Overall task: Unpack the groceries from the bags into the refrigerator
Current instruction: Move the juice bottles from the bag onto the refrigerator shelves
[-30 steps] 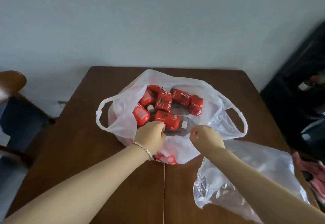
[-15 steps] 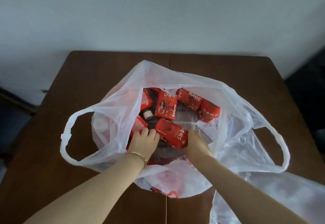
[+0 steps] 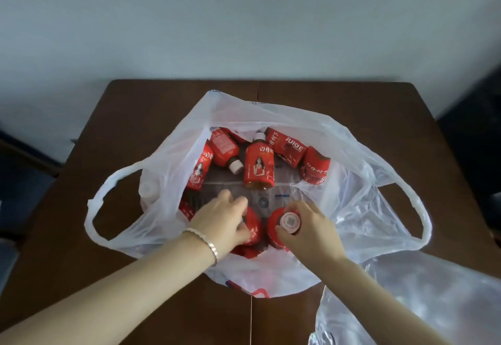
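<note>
A white plastic bag (image 3: 360, 182) lies open on the brown table (image 3: 130, 117). Several red-labelled juice bottles lie loose inside it, one (image 3: 259, 167) in the middle. My left hand (image 3: 225, 220) grips a red bottle (image 3: 253, 226) near the bag's front rim; most of that bottle is hidden under my fingers. My right hand (image 3: 309, 229) grips another red bottle (image 3: 276, 229) held upright, its pale cap (image 3: 290, 220) facing the camera.
A second, crumpled clear plastic bag (image 3: 423, 298) lies at the table's front right. The bag's two handles spread out to the left (image 3: 97, 217) and right (image 3: 417, 209). A pale wall stands behind the table; dark furniture shows at both sides.
The view has come closer over the bag. Both hands went from the bag's rim into it; each now holds a bottle, the right one turned upright.
</note>
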A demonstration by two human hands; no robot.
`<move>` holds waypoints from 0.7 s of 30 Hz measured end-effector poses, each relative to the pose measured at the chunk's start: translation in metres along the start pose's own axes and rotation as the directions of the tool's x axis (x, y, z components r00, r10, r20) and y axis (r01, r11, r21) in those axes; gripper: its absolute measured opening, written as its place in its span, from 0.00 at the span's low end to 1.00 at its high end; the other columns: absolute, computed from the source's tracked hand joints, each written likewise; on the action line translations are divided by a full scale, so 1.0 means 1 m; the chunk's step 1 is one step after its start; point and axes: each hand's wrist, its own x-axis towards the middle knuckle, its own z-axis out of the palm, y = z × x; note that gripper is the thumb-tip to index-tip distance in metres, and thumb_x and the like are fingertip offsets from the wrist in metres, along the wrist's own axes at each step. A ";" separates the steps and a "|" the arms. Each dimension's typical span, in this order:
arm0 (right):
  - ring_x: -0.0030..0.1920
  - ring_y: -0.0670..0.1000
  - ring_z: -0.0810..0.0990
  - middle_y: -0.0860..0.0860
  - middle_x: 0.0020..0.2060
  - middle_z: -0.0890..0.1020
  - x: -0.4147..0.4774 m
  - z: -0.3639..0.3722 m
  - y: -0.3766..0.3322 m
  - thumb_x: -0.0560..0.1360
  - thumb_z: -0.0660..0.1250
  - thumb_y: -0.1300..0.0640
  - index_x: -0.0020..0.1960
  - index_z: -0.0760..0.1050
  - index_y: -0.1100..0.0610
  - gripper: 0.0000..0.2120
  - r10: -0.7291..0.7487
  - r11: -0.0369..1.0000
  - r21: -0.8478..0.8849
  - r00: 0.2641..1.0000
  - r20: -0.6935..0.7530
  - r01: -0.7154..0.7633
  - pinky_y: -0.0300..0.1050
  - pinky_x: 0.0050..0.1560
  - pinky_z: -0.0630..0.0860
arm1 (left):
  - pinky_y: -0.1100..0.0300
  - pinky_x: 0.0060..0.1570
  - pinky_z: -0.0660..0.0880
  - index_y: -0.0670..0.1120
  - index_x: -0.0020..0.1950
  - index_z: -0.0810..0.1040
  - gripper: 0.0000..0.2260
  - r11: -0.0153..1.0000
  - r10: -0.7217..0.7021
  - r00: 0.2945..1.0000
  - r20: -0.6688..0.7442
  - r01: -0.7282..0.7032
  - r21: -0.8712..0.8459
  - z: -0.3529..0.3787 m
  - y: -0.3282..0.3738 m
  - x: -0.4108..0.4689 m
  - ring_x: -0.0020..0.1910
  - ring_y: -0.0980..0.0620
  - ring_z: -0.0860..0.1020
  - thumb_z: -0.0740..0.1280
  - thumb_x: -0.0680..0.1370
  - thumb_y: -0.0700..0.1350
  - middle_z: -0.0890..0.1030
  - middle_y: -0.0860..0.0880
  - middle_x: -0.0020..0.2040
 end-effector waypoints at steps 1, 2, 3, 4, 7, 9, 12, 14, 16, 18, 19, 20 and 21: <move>0.43 0.50 0.76 0.45 0.47 0.72 0.000 0.000 0.000 0.71 0.69 0.52 0.52 0.72 0.53 0.12 0.010 1.000 0.000 1.000 0.003 -0.010 0.39 0.42 0.69 | 0.63 0.41 0.66 0.46 0.57 0.69 0.11 0.999 0.033 0.999 0.019 -0.034 0.015 0.005 0.008 -0.001 0.44 0.51 0.69 0.62 0.77 0.49 0.68 0.46 0.55; 0.44 0.51 0.76 0.46 0.48 0.72 0.000 0.000 -0.001 0.71 0.69 0.52 0.54 0.73 0.54 0.13 0.019 1.000 0.001 1.000 0.010 -0.019 0.39 0.42 0.69 | 0.63 0.42 0.67 0.45 0.58 0.69 0.12 0.998 0.056 0.998 0.034 -0.057 0.040 0.011 0.015 0.000 0.48 0.50 0.70 0.61 0.78 0.49 0.67 0.46 0.56; 0.44 0.50 0.76 0.46 0.50 0.72 0.001 0.000 -0.002 0.71 0.70 0.52 0.55 0.73 0.54 0.14 0.027 1.000 0.008 0.999 0.020 -0.028 0.39 0.43 0.68 | 0.62 0.42 0.68 0.45 0.58 0.68 0.12 0.995 0.068 0.998 0.013 -0.069 0.069 0.016 0.020 0.003 0.51 0.49 0.70 0.61 0.78 0.49 0.67 0.45 0.57; 0.45 0.50 0.76 0.48 0.51 0.73 0.001 0.001 -0.002 0.71 0.70 0.53 0.56 0.74 0.55 0.15 0.035 0.999 0.019 0.999 0.030 -0.036 0.38 0.43 0.68 | 0.61 0.41 0.68 0.45 0.58 0.68 0.13 0.994 0.069 0.997 -0.026 -0.066 0.092 0.019 0.022 0.007 0.53 0.48 0.71 0.60 0.77 0.50 0.66 0.45 0.58; 0.50 0.52 0.77 0.51 0.54 0.75 0.000 0.000 0.000 0.69 0.68 0.61 0.58 0.74 0.56 0.17 0.023 0.999 0.040 0.999 0.045 -0.024 0.34 0.43 0.66 | 0.58 0.39 0.67 0.48 0.61 0.67 0.19 0.978 0.133 0.985 -0.111 -0.112 0.174 0.023 0.025 0.016 0.53 0.48 0.73 0.59 0.75 0.59 0.69 0.48 0.58; 0.52 0.52 0.77 0.49 0.50 0.74 -0.002 -0.002 0.004 0.68 0.66 0.67 0.59 0.74 0.57 0.20 0.000 0.996 0.088 0.998 0.056 -0.005 0.27 0.40 0.65 | 0.58 0.40 0.68 0.50 0.68 0.63 0.28 0.956 0.229 0.967 -0.113 -0.202 0.213 0.024 0.025 0.021 0.54 0.47 0.76 0.59 0.74 0.65 0.72 0.49 0.59; 0.40 0.44 0.77 0.44 0.41 0.75 -0.002 -0.010 0.006 0.68 0.66 0.68 0.61 0.68 0.53 0.25 0.048 0.974 0.217 0.994 0.100 -0.069 0.26 0.35 0.71 | 0.59 0.36 0.68 0.51 0.71 0.59 0.34 0.867 0.427 0.897 -0.112 -0.371 0.334 0.030 0.021 0.036 0.45 0.46 0.81 0.59 0.72 0.69 0.78 0.47 0.52; 0.38 0.45 0.78 0.45 0.39 0.76 -0.001 -0.014 0.010 0.69 0.66 0.67 0.61 0.62 0.51 0.26 0.054 0.968 0.238 0.993 0.104 -0.077 0.32 0.37 0.75 | 0.64 0.27 0.64 0.51 0.65 0.63 0.32 0.830 0.508 0.849 -0.148 -0.437 0.346 0.030 0.018 0.041 0.28 0.49 0.79 0.57 0.70 0.70 0.80 0.49 0.36; 0.37 0.45 0.79 0.47 0.38 0.78 -0.003 -0.017 0.014 0.70 0.65 0.67 0.61 0.60 0.50 0.25 0.034 0.974 0.219 0.995 0.093 -0.054 0.33 0.37 0.75 | 0.68 0.22 0.60 0.53 0.60 0.64 0.29 0.824 0.539 0.821 -0.190 -0.466 0.324 0.032 0.017 0.041 0.18 0.53 0.73 0.58 0.68 0.71 0.77 0.51 0.27; 0.35 0.43 0.78 0.49 0.39 0.80 -0.005 -0.022 0.014 0.71 0.61 0.68 0.62 0.61 0.53 0.23 -0.010 0.983 0.181 0.992 0.124 -0.013 0.30 0.36 0.74 | 0.69 0.21 0.62 0.55 0.60 0.63 0.32 0.794 0.593 0.773 -0.223 -0.516 0.322 0.038 0.015 0.042 0.16 0.53 0.71 0.66 0.64 0.70 0.76 0.50 0.27; 0.36 0.43 0.78 0.50 0.39 0.80 -0.004 -0.025 0.015 0.71 0.60 0.69 0.62 0.61 0.54 0.23 -0.028 0.992 0.129 0.986 0.163 0.007 0.30 0.37 0.74 | 0.69 0.20 0.63 0.55 0.61 0.63 0.33 0.779 0.617 0.749 -0.241 -0.535 0.328 0.036 0.016 0.043 0.16 0.54 0.71 0.69 0.63 0.69 0.76 0.50 0.27; 0.37 0.44 0.79 0.51 0.41 0.81 -0.002 -0.028 0.013 0.72 0.59 0.68 0.63 0.61 0.54 0.22 -0.039 0.998 0.056 0.977 0.211 0.028 0.32 0.38 0.75 | 0.69 0.20 0.63 0.55 0.61 0.63 0.33 0.769 0.629 0.734 -0.257 -0.536 0.348 0.036 0.018 0.043 0.16 0.54 0.70 0.71 0.63 0.67 0.76 0.51 0.27; 0.39 0.48 0.80 0.52 0.43 0.82 0.003 -0.033 0.010 0.73 0.58 0.66 0.63 0.62 0.53 0.20 -0.039 0.997 -0.050 0.966 0.254 0.053 0.36 0.40 0.77 | 0.70 0.20 0.63 0.55 0.60 0.63 0.33 0.761 0.639 0.717 -0.278 -0.537 0.363 0.036 0.019 0.044 0.16 0.55 0.70 0.72 0.62 0.65 0.76 0.51 0.28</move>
